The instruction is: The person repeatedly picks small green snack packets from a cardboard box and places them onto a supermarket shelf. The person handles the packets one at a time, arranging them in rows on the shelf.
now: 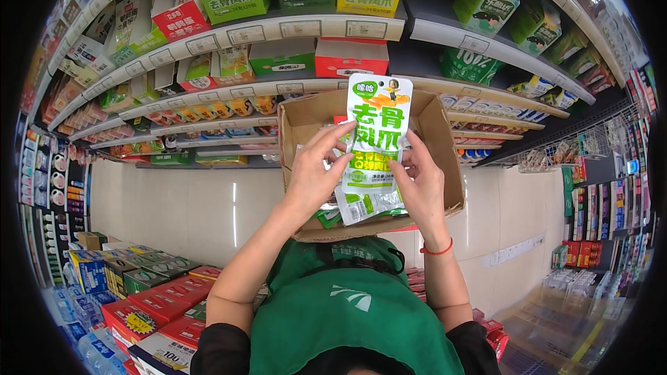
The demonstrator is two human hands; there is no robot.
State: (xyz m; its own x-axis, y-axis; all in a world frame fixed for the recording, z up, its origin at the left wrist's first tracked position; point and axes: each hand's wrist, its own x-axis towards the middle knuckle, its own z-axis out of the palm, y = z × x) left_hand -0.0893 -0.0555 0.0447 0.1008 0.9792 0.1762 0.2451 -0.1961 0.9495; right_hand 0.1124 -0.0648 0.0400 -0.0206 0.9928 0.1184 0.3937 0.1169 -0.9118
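A white-and-green snack pouch [379, 125] with printed writing is held upright between both hands. My left hand [319, 159] pinches its left edge with thumb and fingers. My right hand [419, 174], above a red cord bracelet [437, 250], grips the pouch's lower right edge. Below the pouch is an open cardboard box [440, 151], in front of a green apron [344, 317]. Inside the box lie more packets, among them a silvery-white pouch [359, 209] bearing a barcode. The held pouch and my hands hide much of the box's contents.
Shelves ahead carry display cartons: a light-green one with pouches [237, 2], a yellow-green one [367, 0] and an opened red one [351, 60]. Milk-style cartons [487, 0] stand at upper right. Red boxes [167, 297] are stacked at lower left. A wire basket rack [568, 148] juts out at right.
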